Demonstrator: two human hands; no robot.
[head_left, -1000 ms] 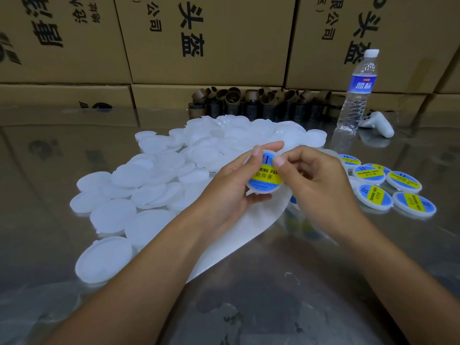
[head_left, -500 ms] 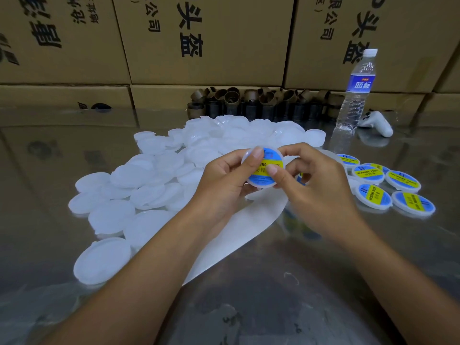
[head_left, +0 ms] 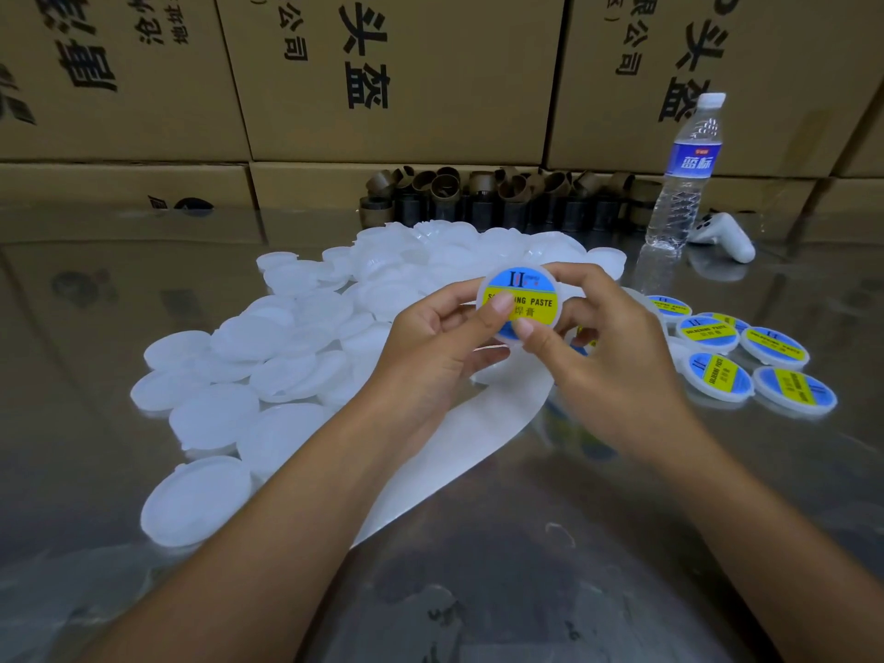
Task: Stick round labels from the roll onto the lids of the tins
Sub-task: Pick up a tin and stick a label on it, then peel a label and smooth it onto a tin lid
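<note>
Both hands hold one lid (head_left: 519, 299); left hand (head_left: 440, 346) and right hand (head_left: 607, 356) pinch it, thumbs pressing its label (head_left: 524, 303) flat; next, probably, it joins the labelled lids (head_left: 746, 356).

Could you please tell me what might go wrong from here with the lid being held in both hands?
The left hand and right hand pinch the lid with thumbs on its label; uneven pressure might leave a crease or bubble. The backing strip lies beneath the hands and could be dragged into the labelled lids.
</note>
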